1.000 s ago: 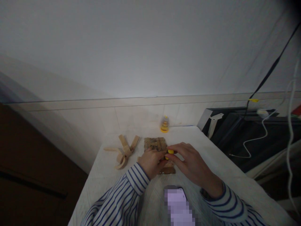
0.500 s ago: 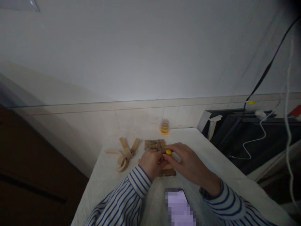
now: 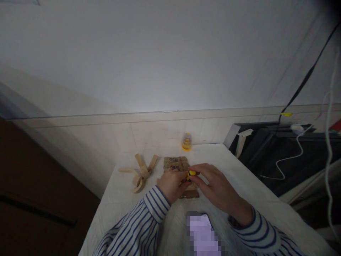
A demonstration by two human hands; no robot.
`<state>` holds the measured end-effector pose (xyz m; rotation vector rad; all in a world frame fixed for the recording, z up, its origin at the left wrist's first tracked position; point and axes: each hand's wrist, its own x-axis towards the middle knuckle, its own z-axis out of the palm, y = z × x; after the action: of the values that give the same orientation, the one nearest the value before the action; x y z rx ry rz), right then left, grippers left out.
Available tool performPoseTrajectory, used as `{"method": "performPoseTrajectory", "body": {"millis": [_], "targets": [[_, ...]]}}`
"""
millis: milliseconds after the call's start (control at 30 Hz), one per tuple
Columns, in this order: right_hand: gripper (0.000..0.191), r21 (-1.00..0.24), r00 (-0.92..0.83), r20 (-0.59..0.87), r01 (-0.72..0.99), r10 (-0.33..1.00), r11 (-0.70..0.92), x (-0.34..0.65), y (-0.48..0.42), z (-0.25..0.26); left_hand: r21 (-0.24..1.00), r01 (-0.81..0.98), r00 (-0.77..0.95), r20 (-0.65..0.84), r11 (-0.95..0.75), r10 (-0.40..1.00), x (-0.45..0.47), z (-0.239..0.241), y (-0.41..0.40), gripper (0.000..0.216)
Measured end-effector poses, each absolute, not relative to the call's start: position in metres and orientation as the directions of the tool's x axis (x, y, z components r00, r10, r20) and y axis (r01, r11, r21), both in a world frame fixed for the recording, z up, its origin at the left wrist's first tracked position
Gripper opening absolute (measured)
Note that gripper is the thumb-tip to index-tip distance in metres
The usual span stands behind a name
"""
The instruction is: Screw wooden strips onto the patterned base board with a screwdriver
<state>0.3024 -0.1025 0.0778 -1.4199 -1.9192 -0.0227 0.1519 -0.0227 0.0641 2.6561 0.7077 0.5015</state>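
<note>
The right hand point(image 3: 217, 183) is pinching one yellow-and-black piece point(image 3: 192, 173) between thumb and fingertips; the left hand point(image 3: 172, 184) is meeting it from 9 o'clock, its fingertips hidden, so its grip cannot be told. The piece's yellow end is facing about 3 o'clock, its long axis hiding among the fingers. One packet point(image 3: 176, 162) is lying beneath, one jar point(image 3: 187, 143) standing near 12 o'clock, one strip bundle point(image 3: 144, 172) at 9.

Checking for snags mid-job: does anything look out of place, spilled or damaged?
The thin white cable, right of the table, looks odd: its end is loose over the dark panels, plugged into nothing visible. No spill or damage stands out.
</note>
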Motion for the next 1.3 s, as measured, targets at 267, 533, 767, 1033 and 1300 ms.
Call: {"method": "performPoseTrajectory", "body": {"millis": [267,533,767,1033,1300], "targets": [[0.013,-0.357,-0.089,0.611,0.856,0.787,0.373,0.303,-0.099,0.071,0.452,0.397,0.806,0.244,-0.799,0.539,0.152,0.061,-0.021,0.014],[0.012,-0.361,-0.085,0.610,0.855,0.788,0.372,0.301,-0.098,0.073,0.442,0.371,0.789,0.314,-0.817,0.528,0.152,0.063,-0.021,0.015],[0.020,-0.437,-0.102,0.541,0.815,0.835,0.382,0.298,-0.101,0.083,0.402,0.452,0.757,0.299,-0.796,0.581,0.153,0.060,-0.020,0.016],[0.022,-0.447,-0.223,0.480,0.770,0.849,0.455,0.304,-0.101,0.095,0.425,0.362,0.803,0.310,-0.830,0.509,0.151,0.061,-0.016,0.016],[0.014,-0.355,-0.187,0.516,0.842,0.836,0.407,0.299,-0.097,0.087,0.438,0.321,0.826,0.304,-0.840,0.474,0.148,0.063,-0.016,0.014]]}}
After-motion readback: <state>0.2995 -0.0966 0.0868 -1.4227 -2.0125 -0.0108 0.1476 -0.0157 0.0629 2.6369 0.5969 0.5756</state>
